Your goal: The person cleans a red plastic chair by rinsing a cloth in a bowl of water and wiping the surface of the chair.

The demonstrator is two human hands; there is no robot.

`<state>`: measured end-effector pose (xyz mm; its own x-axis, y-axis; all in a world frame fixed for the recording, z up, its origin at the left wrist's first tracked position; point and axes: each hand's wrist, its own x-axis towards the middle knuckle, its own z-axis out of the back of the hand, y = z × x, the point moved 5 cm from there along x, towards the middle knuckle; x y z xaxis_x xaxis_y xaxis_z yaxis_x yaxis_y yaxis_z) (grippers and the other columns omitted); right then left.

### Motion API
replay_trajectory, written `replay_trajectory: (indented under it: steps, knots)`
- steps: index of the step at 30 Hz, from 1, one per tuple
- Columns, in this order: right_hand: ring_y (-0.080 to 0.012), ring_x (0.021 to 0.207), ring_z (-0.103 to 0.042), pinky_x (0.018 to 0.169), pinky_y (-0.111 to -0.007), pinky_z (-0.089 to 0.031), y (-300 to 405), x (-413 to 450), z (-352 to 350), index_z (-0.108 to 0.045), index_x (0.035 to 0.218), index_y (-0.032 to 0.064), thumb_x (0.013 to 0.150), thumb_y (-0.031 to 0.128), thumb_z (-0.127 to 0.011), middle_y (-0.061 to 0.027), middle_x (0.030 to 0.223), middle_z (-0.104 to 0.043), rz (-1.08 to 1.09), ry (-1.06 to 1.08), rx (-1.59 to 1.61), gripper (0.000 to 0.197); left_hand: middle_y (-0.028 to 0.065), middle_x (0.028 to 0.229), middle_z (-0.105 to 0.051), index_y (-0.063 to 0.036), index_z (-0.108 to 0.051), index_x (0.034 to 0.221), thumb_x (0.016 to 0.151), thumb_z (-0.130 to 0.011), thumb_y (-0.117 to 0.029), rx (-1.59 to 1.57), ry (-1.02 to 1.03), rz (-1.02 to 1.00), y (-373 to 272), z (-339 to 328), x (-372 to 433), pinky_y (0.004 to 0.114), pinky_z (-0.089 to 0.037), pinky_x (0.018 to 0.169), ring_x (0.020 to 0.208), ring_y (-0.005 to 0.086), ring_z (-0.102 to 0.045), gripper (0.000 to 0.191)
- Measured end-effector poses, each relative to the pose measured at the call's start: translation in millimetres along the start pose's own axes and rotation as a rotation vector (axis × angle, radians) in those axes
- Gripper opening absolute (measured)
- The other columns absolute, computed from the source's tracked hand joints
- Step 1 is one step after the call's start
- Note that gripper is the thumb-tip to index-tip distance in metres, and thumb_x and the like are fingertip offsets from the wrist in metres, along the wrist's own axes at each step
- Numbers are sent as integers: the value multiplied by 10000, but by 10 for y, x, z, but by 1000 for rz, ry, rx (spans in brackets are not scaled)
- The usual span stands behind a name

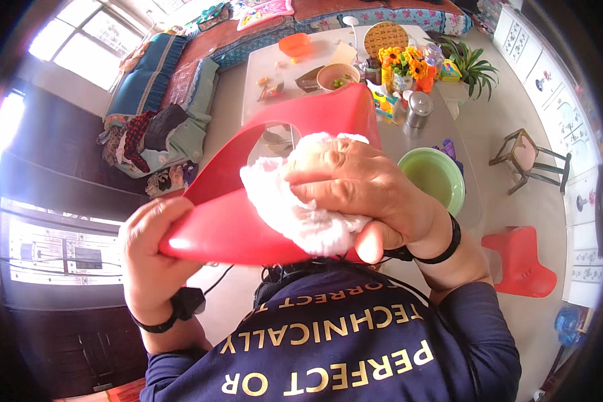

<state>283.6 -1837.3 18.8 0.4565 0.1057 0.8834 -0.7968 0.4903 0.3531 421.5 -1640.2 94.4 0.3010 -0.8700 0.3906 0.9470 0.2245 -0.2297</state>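
Note:
A red plastic chair or stool is held up in front of my chest, tilted, with a large opening through it. My left hand grips its lower left edge, thumb on top. A crumpled white cloth is bunched under my right hand, which presses it against the red plastic. The cloth covers part of the surface beneath. Just right of my right hand, a light green basin holds cloudy, greenish liquid.
The table beyond carries an orange bowl, a fruit basket, artificial sunflowers and a metal canister. A wooden stool and another red plastic seat are on the right floor. A sofa stands left.

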Motion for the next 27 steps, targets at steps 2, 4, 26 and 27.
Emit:
replay_trajectory:
  steps: [2, 4, 26, 27]
  knots:
    - [-359, 993, -600, 906, -445, -440, -152, -115, -52, -656, 1097, 14, 916, 619, -443, -148, 1129, -651, -38, 12, 17, 666, 103, 749, -628, -23, -635, 871, 551, -804, -148, -22, 7, -74, -5, -42, -57, 339, -500, 667, 701, 271, -631, 382]
    - [-364, 1033, -603, 954, -450, -441, -269, -269, -82, -663, 1081, 7, 952, 546, -450, -159, 1107, -658, -137, 83, -39, 594, 71, 680, -616, -53, -641, 786, 564, -790, -140, -68, 16, -143, -15, -123, -90, 373, -514, 707, 636, 261, -629, 281]
    - [-299, 1421, -285, 1174, -458, -145, -695, -964, -646, -448, 1436, 197, 908, 298, -567, -71, 1506, -379, -519, 308, -588, 551, 48, 800, -617, -101, -611, 781, 578, -750, -104, -51, 324, -207, 963, -915, -455, 473, -410, 997, 896, 277, -606, 246]
    - [-290, 1424, -272, 1175, -461, -141, -776, -1025, -712, -453, 1431, 209, 901, 317, -581, -60, 1515, -365, -509, 290, -591, 556, 47, 826, -620, -95, -608, 783, 588, -744, -97, -19, 303, -194, 1099, -1000, -469, 470, -399, 1014, 950, 279, -603, 237]
